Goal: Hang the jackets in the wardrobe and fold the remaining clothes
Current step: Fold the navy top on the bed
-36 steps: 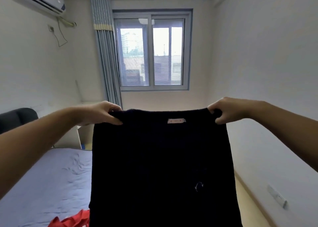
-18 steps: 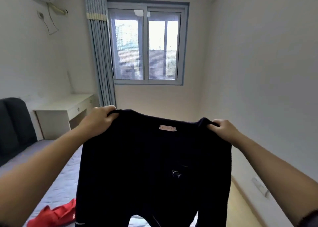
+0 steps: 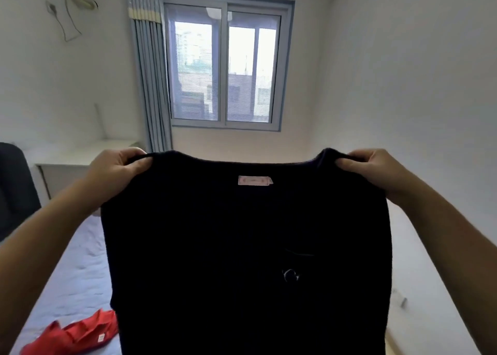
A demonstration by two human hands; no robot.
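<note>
A black knitted garment (image 3: pixel 242 247) with a pink neck label hangs spread out in front of me, above the bed. My left hand (image 3: pixel 118 172) pinches its left shoulder and my right hand (image 3: pixel 373 169) pinches its right shoulder. The cloth hangs flat between them and runs past the bottom of the view. A red garment (image 3: pixel 78 336) lies crumpled on the bed at the lower left, partly hidden behind the black one.
A bed with a pale lilac sheet (image 3: pixel 72 274) fills the lower left. A white desk (image 3: pixel 67 161) stands behind it beside a grey curtain (image 3: pixel 150 85) and a window (image 3: pixel 226 67). A dark headboard (image 3: pixel 13 188) is at the left edge. White wall on the right.
The view has tilted down and then settled. Both hands lowered the black garment a little and spread its shoulders wider; the red garment shows more on the bed.
</note>
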